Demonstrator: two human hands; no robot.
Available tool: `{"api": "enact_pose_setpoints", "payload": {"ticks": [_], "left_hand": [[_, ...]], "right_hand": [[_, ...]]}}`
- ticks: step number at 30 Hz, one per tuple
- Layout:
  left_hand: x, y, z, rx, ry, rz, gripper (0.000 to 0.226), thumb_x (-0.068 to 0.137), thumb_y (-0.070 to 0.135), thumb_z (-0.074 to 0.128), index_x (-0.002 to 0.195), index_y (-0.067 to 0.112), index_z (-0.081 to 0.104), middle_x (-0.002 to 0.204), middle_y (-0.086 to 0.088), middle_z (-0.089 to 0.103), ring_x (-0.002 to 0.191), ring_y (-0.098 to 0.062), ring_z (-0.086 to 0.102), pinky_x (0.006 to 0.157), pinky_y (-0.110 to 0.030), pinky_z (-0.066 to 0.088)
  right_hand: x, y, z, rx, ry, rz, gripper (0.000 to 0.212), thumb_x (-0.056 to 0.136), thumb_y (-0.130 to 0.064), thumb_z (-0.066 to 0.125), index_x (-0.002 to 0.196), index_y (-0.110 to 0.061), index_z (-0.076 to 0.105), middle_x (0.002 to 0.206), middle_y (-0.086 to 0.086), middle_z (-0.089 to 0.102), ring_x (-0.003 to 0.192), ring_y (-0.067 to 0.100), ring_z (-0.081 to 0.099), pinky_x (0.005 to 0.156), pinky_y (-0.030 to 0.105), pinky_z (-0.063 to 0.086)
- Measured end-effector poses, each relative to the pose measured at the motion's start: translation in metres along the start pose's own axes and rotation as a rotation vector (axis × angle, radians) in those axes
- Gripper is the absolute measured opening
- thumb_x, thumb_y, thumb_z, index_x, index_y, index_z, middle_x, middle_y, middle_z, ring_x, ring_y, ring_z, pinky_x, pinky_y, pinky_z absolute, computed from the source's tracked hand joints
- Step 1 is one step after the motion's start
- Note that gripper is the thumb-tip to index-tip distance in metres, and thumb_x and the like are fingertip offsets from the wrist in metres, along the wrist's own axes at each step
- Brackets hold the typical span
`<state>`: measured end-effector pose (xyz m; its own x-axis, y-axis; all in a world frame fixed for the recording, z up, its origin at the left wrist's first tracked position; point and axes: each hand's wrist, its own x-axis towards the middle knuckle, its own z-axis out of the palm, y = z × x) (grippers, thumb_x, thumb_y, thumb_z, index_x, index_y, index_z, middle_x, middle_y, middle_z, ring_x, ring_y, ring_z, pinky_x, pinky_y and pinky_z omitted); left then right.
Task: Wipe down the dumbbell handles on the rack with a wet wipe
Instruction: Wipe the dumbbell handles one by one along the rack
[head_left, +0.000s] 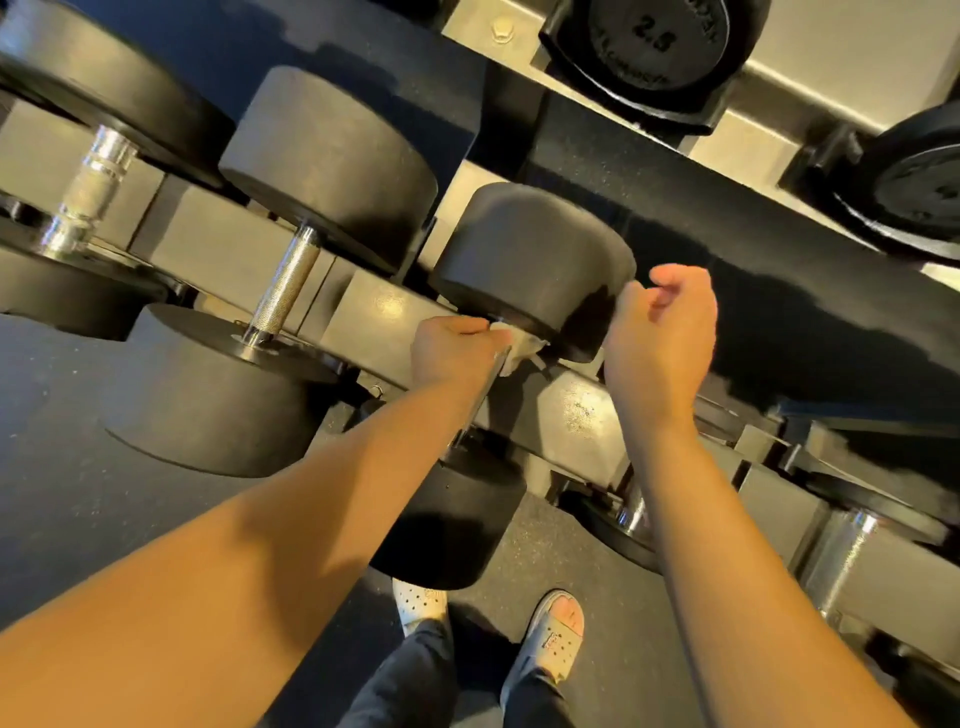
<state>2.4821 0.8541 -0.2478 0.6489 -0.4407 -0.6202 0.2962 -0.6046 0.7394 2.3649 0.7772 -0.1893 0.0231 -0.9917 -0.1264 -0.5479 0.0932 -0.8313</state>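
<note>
- Evidently the left hand grips the wet wipe round the handle, for all-round contact.
- Right hand, loosely curled and empty, seems to steady the dumbbell head.

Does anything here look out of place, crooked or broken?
Nothing looks broken or spilled. The dumbbells sit in the rack, and the left hand holds the wipe on one of them. The only oddity is that the person's light clogs stand close below the wiped dumbbell.
</note>
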Motion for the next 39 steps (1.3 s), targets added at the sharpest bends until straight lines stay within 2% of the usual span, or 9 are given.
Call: {"api": "enact_pose_setpoints", "payload": {"ticks": [4,10,15,18,22,26,29,36,39], "left_hand": [[0.006,0.006,0.004,-0.155,-0.027,-0.178,0.012,0.087,0.011,0.079,0.082,0.02,0.072,0.078,-0.001,0.071,0.081,-0.019,0.07,0.08,-0.034,0.06],[0.035,0.006,-0.003,-0.237,-0.159,-0.413,0.012,0.1,0.017,0.06,0.1,0.008,0.068,0.068,-0.009,0.063,0.056,-0.021,0.059,0.047,-0.022,0.048],[0.049,0.01,-0.011,-0.205,-0.464,-0.569,0.022,0.103,0.018,0.053,0.106,0.006,0.071,0.09,-0.012,0.076,0.079,-0.023,0.072,0.069,-0.034,0.059],[0.047,0.009,-0.012,-0.041,-0.252,-0.379,0.018,0.099,0.013,0.058,0.082,0.015,0.064,0.079,-0.005,0.062,0.071,-0.018,0.059,0.064,-0.031,0.052],[0.022,0.002,-0.015,-0.092,-0.023,-0.167,0.031,0.094,0.003,0.059,0.068,0.017,0.068,0.081,-0.012,0.067,0.077,-0.022,0.061,0.081,-0.038,0.058],[-0.008,0.004,-0.02,-0.079,-0.013,0.057,0.025,0.097,0.004,0.059,0.101,0.02,0.078,0.096,0.007,0.072,0.093,-0.005,0.065,0.076,-0.014,0.05],[-0.013,0.003,-0.02,-0.141,-0.118,0.041,0.029,0.092,-0.003,0.063,0.111,0.017,0.071,0.098,0.001,0.072,0.094,-0.009,0.068,0.086,-0.024,0.057],[0.002,-0.001,-0.018,0.082,0.011,0.128,0.024,0.092,-0.001,0.064,0.087,0.022,0.061,0.09,0.001,0.065,0.087,-0.009,0.063,0.073,-0.017,0.047],[0.013,-0.006,-0.013,0.232,0.045,0.226,0.022,0.091,0.002,0.063,0.077,0.019,0.065,0.083,-0.004,0.065,0.081,-0.014,0.064,0.074,-0.026,0.054]], "right_hand": [[0.041,-0.026,0.053,-0.165,-0.087,0.209,0.059,0.103,-0.048,0.048,0.152,-0.018,0.034,0.15,0.006,0.042,0.136,0.026,0.04,0.111,0.044,0.04],[0.033,-0.019,0.081,-0.21,0.111,0.119,0.054,0.103,-0.05,0.039,0.146,-0.017,0.045,0.145,0.004,0.048,0.132,0.023,0.041,0.108,0.042,0.041],[0.036,-0.019,0.081,-0.206,0.098,0.116,0.05,0.102,-0.05,0.037,0.137,-0.018,0.051,0.138,0.004,0.051,0.127,0.023,0.043,0.106,0.047,0.043],[0.036,-0.019,0.081,-0.218,0.102,0.117,0.049,0.101,-0.05,0.035,0.131,-0.017,0.054,0.132,0.004,0.053,0.122,0.023,0.044,0.104,0.048,0.045],[0.037,-0.019,0.082,-0.218,0.1,0.129,0.046,0.1,-0.049,0.036,0.127,-0.017,0.055,0.13,0.003,0.053,0.121,0.023,0.044,0.102,0.048,0.045],[0.038,-0.018,0.082,-0.223,0.094,0.128,0.044,0.1,-0.05,0.036,0.124,-0.018,0.054,0.128,0.003,0.052,0.12,0.022,0.043,0.102,0.048,0.045],[0.037,-0.016,0.082,-0.227,0.086,0.116,0.043,0.1,-0.051,0.035,0.121,-0.019,0.054,0.125,0.002,0.052,0.118,0.022,0.042,0.101,0.048,0.045],[0.038,-0.016,0.082,-0.241,0.083,0.111,0.04,0.102,-0.05,0.036,0.122,-0.02,0.053,0.127,0.002,0.051,0.119,0.02,0.043,0.102,0.046,0.045],[0.038,-0.016,0.082,-0.246,0.081,0.109,0.039,0.103,-0.049,0.036,0.122,-0.02,0.052,0.128,0.002,0.051,0.119,0.02,0.042,0.102,0.045,0.044]]}}
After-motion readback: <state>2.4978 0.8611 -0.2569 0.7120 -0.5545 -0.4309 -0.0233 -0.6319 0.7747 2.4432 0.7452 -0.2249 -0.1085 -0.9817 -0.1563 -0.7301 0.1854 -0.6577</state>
